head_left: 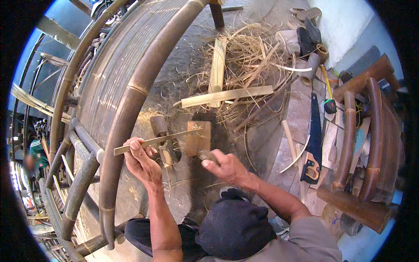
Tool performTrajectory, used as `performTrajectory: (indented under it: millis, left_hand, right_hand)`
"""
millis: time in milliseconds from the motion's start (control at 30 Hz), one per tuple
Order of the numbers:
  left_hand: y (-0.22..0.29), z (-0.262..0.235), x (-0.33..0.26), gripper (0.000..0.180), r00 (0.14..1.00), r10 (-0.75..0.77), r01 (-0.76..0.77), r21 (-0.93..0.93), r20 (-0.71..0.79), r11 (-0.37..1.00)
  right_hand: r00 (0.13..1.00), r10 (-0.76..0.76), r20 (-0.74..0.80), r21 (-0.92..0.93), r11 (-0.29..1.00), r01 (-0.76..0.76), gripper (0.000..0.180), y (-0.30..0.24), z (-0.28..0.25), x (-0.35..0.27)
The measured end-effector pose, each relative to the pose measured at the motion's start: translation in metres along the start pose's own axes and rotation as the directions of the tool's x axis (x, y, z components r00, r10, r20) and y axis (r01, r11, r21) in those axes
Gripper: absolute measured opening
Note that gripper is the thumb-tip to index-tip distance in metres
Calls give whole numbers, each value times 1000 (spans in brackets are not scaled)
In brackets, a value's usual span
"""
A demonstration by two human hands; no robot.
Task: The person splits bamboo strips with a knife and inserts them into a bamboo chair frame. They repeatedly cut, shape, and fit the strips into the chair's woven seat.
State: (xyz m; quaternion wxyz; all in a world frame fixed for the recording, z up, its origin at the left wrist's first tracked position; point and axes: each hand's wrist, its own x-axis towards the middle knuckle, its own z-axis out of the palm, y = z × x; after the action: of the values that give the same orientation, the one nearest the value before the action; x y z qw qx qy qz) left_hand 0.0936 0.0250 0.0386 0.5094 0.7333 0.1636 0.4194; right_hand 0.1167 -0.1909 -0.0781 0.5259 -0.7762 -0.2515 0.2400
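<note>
My left hand (142, 161) pinches a narrow bamboo strip (170, 137) between thumb and fingers. The strip slants up to the right, its far end over a brown rectangular piece (200, 139) with pale shavings on it. My right hand (229, 167) is closed round the short, dull handle (204, 156) of a tool at the lower edge of that piece. Whether the brown piece is the tool's broad blade or a separate block, I cannot tell. Beneath the strip lie short dark bamboo pieces (159, 125).
A large curved bamboo furniture frame (126, 98) rises on my left. Ahead lies a heap of thin shavings (251, 65) with flat bamboo slats (227, 96). To the right are a handsaw (315, 131), a tape measure (330, 105) and another bamboo frame (373, 139). Another person (37, 155) is at far left.
</note>
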Motion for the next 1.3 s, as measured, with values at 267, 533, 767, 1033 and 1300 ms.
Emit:
performTrajectory:
  millis: [267,533,767,1033,1300]
  left_hand:
    - [-7,-10,6,33,1000,19,-19,58,5,998]
    - [-1,-10,0,28,999,-27,28,-29,42,999]
    - [7,4,-5,21,1000,-6,5,39,27,999]
    - [-3,4,7,20,998,-34,32,-53,-47,998]
    - [-13,-12,18,25,997,-74,74,-29,-7,997]
  right_hand:
    - [974,-171,-150,17,984,175,44,-22,36,17]
    - [942,320,-104,-234,912,-336,55,94,1,8]
    - [996,-79,-47,196,977,87,45,-15,8,-5]
    - [994,-28,-108,2,1000,29,37,-6,28,14]
    - [951,291,-101,-245,919,-308,53,108,25,5]
